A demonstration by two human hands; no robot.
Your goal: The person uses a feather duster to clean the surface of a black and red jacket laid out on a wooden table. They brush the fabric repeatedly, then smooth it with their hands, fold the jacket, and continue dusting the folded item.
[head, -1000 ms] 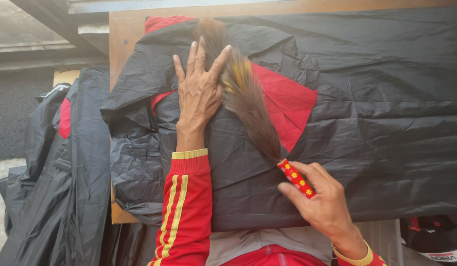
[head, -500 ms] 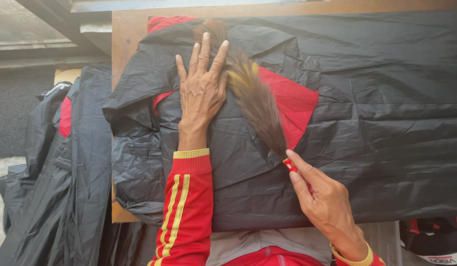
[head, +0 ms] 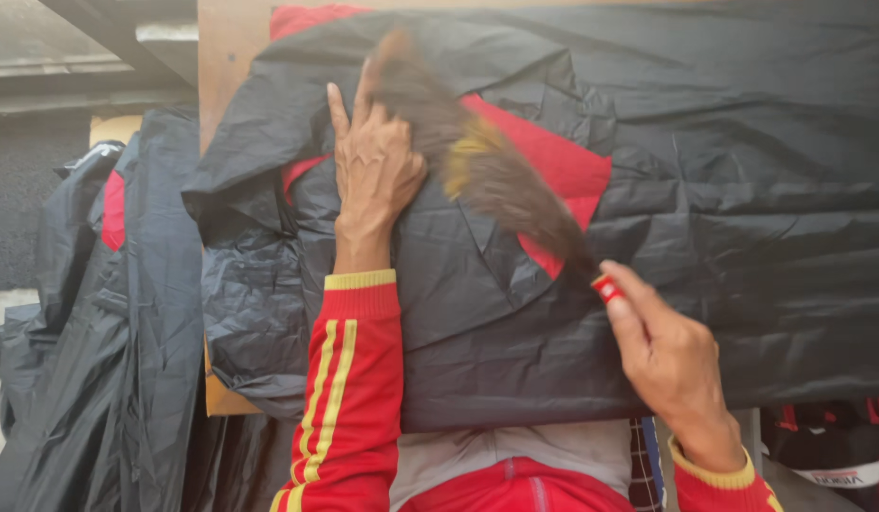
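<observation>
Right hand (head: 672,365), one brush (head: 487,171), one jacket (head: 724,190)

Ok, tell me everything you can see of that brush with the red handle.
The brown bristle hand brush with the red handle lies slantwise over the black and red thin fabric garment spread on the wooden table. Its long, soft, brownish bristles, yellowish near the middle, fan toward the upper left and look motion-blurred. Only the small red handle end with pale dots shows, pinched in the right hand. The bristle tips reach beside the fingers of the left hand, which presses flat on the garment.
</observation>
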